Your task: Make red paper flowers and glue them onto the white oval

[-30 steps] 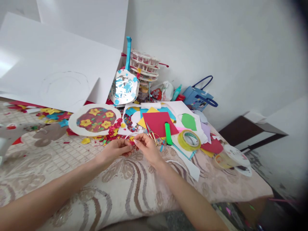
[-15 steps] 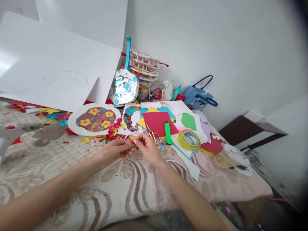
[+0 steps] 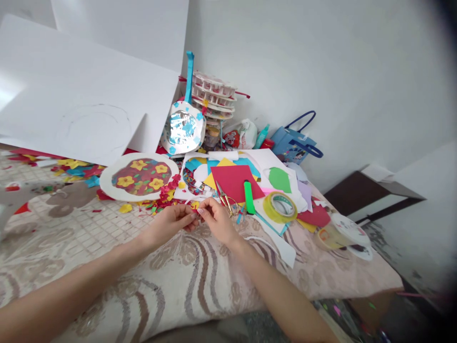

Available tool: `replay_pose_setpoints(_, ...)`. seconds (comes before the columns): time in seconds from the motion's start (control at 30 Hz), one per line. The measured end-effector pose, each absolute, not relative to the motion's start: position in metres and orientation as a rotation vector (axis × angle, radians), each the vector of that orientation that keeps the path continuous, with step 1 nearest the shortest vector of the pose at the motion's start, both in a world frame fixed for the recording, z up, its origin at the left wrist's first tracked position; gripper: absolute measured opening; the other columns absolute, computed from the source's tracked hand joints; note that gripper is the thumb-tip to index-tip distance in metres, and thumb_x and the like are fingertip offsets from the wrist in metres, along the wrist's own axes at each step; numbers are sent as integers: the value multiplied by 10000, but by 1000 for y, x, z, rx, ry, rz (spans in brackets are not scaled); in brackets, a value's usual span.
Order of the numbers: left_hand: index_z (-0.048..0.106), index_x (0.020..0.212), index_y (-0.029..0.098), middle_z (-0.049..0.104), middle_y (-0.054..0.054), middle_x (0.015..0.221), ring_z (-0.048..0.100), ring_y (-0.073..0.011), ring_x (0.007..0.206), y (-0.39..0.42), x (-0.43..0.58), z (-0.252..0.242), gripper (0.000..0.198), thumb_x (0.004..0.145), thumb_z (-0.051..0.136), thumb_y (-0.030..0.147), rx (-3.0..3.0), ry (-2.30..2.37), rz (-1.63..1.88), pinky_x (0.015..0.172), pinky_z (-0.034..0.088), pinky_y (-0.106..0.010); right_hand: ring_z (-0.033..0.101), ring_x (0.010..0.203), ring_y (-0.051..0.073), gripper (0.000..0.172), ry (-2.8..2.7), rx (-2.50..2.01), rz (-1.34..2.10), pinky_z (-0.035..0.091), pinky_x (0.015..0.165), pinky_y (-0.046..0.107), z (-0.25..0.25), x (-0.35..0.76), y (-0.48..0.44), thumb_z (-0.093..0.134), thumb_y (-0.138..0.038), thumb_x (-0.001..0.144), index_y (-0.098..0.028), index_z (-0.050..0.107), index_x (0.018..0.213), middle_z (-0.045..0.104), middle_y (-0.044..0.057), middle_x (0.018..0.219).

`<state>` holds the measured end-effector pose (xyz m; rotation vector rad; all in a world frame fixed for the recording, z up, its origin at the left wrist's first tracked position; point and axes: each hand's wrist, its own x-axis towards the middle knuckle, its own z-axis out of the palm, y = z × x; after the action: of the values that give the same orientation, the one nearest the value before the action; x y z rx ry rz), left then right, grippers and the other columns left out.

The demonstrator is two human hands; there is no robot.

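Note:
My left hand point(image 3: 174, 221) and my right hand point(image 3: 216, 220) meet at the fingertips over the patterned cloth, both pinched closed. Between them shows a small bit of red paper point(image 3: 196, 211), mostly covered by the fingers. Just beyond my right hand lie gold-handled scissors point(image 3: 229, 202), their blades on a red paper sheet point(image 3: 237, 181). Left of and beyond my left hand is a white oval frame point(image 3: 109, 183) with yellow paper flowers point(image 3: 156, 184) on its red middle. A heap of red paper flowers point(image 3: 166, 192) sits at its right edge.
A green cutter point(image 3: 249, 197) and a yellow tape roll point(image 3: 282, 207) lie on the right among coloured papers. Farther right is a clear tub point(image 3: 337, 233). White boards point(image 3: 82, 71), a blue-handled round piece point(image 3: 183, 127) and a blue bag point(image 3: 294, 143) stand at the back.
My hands stay together at almost the same spot, with only slight finger movement around the red bit. The objects on the table have not moved.

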<state>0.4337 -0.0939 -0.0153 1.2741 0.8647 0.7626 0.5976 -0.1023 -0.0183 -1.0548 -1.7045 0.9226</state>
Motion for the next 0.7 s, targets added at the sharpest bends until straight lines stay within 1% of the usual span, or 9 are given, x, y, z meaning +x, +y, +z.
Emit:
replay_pose_setpoints(0.13,608,751,143,672,-29,729,600,-135,657,-94,434,-14,261,722,636,401,1278,868,728,636,476,-246,477,644,121,100,-1745,-1067,854,399,604,241,-17,598,-103,467,-272,845,-187,470,792,498,-10,715)
replay_pose_setpoints(0.2,611,773,141,673,-31,728,605,-140,671,-94,433,-16,255,711,651,385,1289,861,707,651,480,-252,478,647,120,93,-1761,-1079,833,394,605,238,-16,598,-103,465,-259,842,-183,469,789,498,-9,719)
replay_pose_setpoints(0.37,605,737,136,663,-25,681,596,-130,621,-93,432,-22,234,707,658,362,1327,877,718,617,477,-245,477,649,116,67,-1788,-1090,796,390,603,227,-14,597,-105,464,-226,834,-179,470,786,490,-13,714)
replay_pose_setpoints(0.7,600,717,135,672,-32,699,589,-121,615,-94,434,-21,202,705,662,327,1213,879,737,603,459,-228,482,643,117,59,-1790,-1118,774,394,597,232,-18,595,-103,463,-228,828,-183,465,790,495,-17,714)
